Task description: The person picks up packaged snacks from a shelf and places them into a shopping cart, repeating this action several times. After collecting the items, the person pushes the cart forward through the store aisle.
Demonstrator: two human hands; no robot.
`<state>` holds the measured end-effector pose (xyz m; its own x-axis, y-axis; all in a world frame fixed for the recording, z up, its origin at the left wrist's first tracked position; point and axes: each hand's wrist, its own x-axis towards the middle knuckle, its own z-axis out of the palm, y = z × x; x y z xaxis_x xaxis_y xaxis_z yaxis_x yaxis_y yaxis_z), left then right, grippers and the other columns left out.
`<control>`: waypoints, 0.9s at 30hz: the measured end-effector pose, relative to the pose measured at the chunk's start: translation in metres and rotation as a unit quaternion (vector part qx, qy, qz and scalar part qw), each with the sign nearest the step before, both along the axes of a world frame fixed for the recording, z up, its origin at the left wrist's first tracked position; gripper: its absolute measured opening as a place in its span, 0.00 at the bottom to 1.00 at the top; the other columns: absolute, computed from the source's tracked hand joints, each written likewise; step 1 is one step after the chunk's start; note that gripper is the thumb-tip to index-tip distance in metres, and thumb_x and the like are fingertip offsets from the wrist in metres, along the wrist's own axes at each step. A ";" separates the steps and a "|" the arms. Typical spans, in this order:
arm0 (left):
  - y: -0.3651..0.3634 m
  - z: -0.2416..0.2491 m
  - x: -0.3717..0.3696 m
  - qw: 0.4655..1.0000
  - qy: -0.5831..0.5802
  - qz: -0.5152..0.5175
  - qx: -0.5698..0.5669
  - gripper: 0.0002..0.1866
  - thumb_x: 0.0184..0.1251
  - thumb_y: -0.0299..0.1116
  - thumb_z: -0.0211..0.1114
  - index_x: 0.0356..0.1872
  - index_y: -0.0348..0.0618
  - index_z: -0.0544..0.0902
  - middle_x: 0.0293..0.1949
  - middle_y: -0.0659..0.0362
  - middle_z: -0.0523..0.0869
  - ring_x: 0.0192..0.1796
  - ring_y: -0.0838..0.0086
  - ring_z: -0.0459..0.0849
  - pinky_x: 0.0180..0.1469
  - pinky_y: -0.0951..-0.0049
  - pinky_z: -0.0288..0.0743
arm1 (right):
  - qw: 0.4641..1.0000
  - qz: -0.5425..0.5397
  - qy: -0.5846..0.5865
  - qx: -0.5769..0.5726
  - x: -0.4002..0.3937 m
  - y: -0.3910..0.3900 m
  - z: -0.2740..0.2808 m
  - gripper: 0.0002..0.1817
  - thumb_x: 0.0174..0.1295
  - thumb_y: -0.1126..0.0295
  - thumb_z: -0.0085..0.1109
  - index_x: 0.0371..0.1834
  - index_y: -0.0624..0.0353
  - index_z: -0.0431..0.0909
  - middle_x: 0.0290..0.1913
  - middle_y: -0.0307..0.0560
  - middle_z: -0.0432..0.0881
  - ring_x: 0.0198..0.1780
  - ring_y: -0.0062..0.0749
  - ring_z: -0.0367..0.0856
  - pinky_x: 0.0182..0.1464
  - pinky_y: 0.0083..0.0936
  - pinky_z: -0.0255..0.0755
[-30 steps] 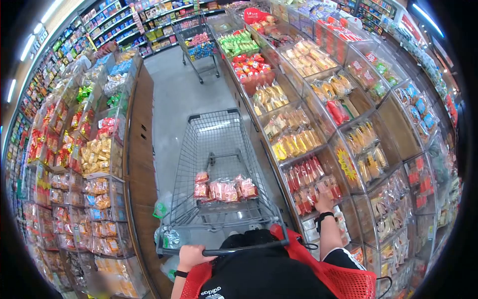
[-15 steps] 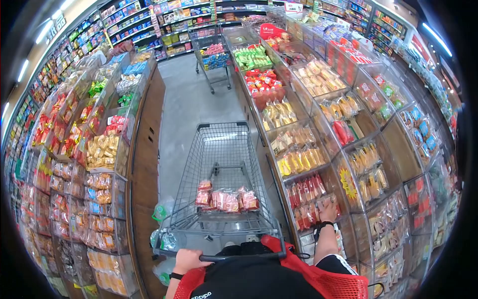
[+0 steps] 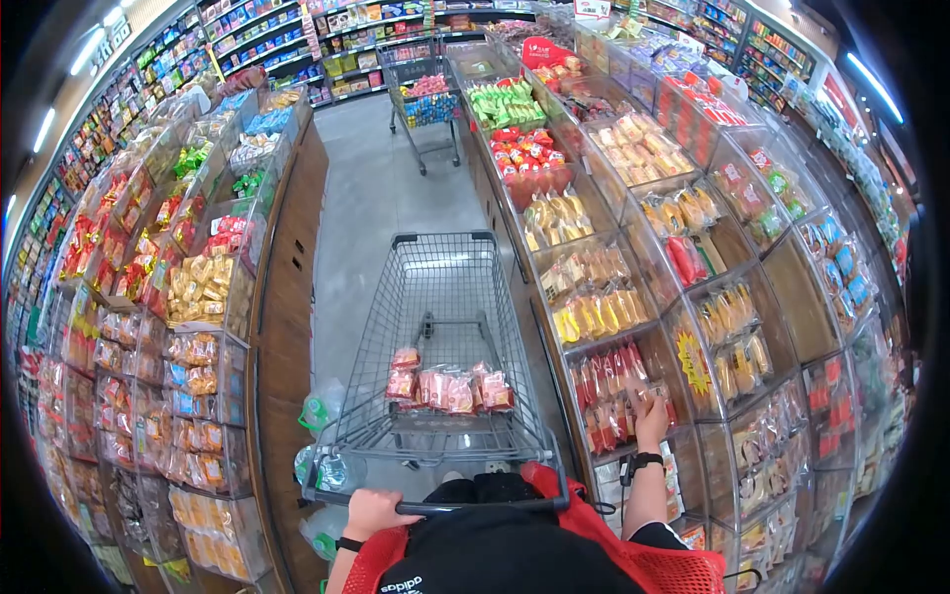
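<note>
My left hand (image 3: 376,514) is wrapped round the left part of the dark handle of a wire shopping cart (image 3: 435,287). Red-and-white packets (image 3: 450,390) lie at the near end of the cart's basket. On the right, my right hand (image 3: 648,411) is over a clear bin of red packaged snacks (image 3: 607,426), its fingers closed at a packet; how firmly they grip it cannot be made out. Yellow packaged snacks (image 3: 599,315) fill the bin just beyond.
A second cart (image 3: 426,109) with colourful goods stands farther up the aisle. Wood-sided bins (image 3: 282,346) line the left. Bags with green parts (image 3: 322,470) are low beside my cart. Stocked shelves (image 3: 366,54) cross the far end.
My right hand has moved slightly up from the red snacks, and its fingers have drawn together. My left hand stays on the cart handle. The view has shifted a little.
</note>
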<state>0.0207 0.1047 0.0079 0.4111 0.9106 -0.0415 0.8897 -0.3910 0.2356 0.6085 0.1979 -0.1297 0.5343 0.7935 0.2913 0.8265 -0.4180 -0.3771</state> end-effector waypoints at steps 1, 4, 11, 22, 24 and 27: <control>0.001 0.001 0.000 1.000 -0.004 0.000 0.003 0.31 0.41 0.69 0.69 0.12 0.48 0.79 0.11 0.57 0.77 0.16 0.62 0.80 0.20 0.64 0.73 | 0.998 0.035 0.029 0.033 -0.007 0.002 0.014 0.11 0.56 0.72 0.62 0.41 0.61 0.74 0.38 0.56 0.79 0.42 0.50 0.80 0.45 0.42 0.73; 0.002 -0.001 0.000 1.000 -0.006 -0.001 0.007 0.31 0.41 0.69 0.69 0.12 0.47 0.78 0.11 0.57 0.76 0.16 0.62 0.79 0.19 0.64 0.72 | 0.978 0.142 0.151 0.034 -0.043 0.023 0.065 0.13 0.54 0.75 0.63 0.42 0.62 0.75 0.35 0.53 0.77 0.37 0.46 0.77 0.42 0.37 0.72; 0.002 -0.004 -0.001 0.999 -0.031 0.007 0.022 0.31 0.40 0.67 0.71 0.10 0.48 0.74 0.11 0.58 0.75 0.15 0.62 0.78 0.19 0.64 0.70 | 0.912 0.349 0.214 0.010 -0.170 0.108 0.124 0.19 0.55 0.70 0.68 0.47 0.66 0.76 0.42 0.53 0.77 0.41 0.41 0.78 0.41 0.32 0.74; 0.001 -0.009 -0.002 0.996 -0.060 0.060 -0.007 0.30 0.30 0.63 0.75 0.12 0.49 0.70 0.11 0.60 0.73 0.16 0.63 0.77 0.20 0.63 0.69 | 0.814 0.424 0.112 -0.382 -0.294 0.186 -0.053 0.16 0.59 0.62 0.60 0.43 0.64 0.82 0.44 0.63 0.83 0.48 0.55 0.82 0.50 0.42 0.76; 0.002 -0.006 -0.004 0.998 -0.038 0.052 -0.025 0.28 0.33 0.61 0.75 0.13 0.50 0.72 0.12 0.62 0.74 0.17 0.65 0.78 0.22 0.65 0.71 | 0.807 0.348 0.238 -0.414 -0.302 0.188 -0.098 0.15 0.60 0.68 0.59 0.47 0.66 0.79 0.45 0.61 0.83 0.46 0.53 0.84 0.46 0.45 0.78; 0.003 -0.005 -0.004 0.997 -0.029 0.055 -0.045 0.27 0.33 0.61 0.75 0.14 0.51 0.73 0.14 0.64 0.75 0.19 0.68 0.79 0.24 0.67 0.72 | 0.715 0.140 0.551 -0.407 -0.306 0.175 -0.180 0.18 0.60 0.80 0.54 0.55 0.63 0.74 0.43 0.51 0.81 0.43 0.47 0.83 0.36 0.51 0.78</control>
<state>0.0164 0.1075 0.0026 0.3137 0.9438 -0.1044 0.9100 -0.2674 0.3170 0.3026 0.3726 -0.3100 -0.1287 0.5817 -0.8032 0.3088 -0.7461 -0.5898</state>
